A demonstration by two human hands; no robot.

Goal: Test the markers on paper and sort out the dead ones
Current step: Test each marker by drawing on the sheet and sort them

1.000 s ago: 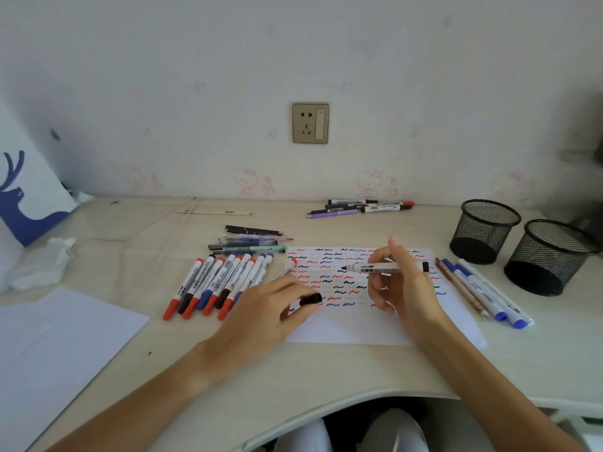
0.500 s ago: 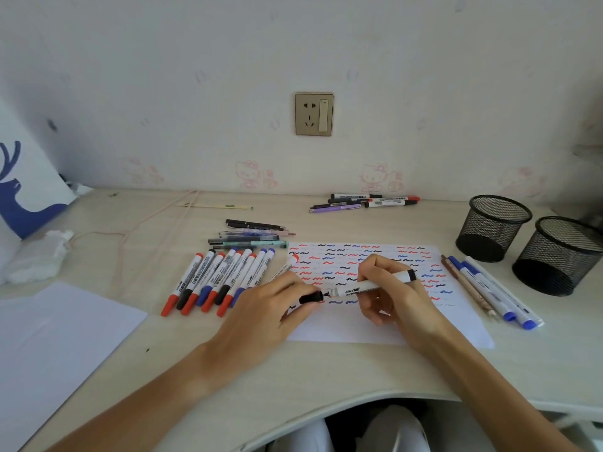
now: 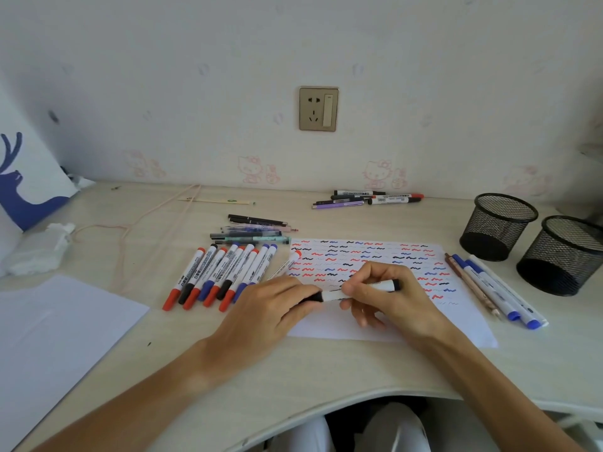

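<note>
My right hand (image 3: 388,298) grips a white marker with black ends (image 3: 380,287), held level over the test paper (image 3: 463,324), which is covered in red, blue and black squiggles. My left hand (image 3: 270,308) pinches the black cap (image 3: 314,297), which sits on the marker's left end. A row of several red, black and blue markers (image 3: 222,272) lies left of the paper, and one red marker (image 3: 288,264) lies at the paper's left edge. Right of the paper lie blue pens and a brown pencil (image 3: 489,285).
Two black mesh pen cups (image 3: 497,223) (image 3: 563,252) stand at the right. A small pile of pens (image 3: 254,230) lies behind the row, another group (image 3: 372,199) near the wall. A blank white sheet (image 3: 52,337) lies at the left, with tissue (image 3: 39,249) behind it.
My right hand turned the marker from level above the paper and brought its tip to the cap in my left hand. The cap now sits on the marker.
</note>
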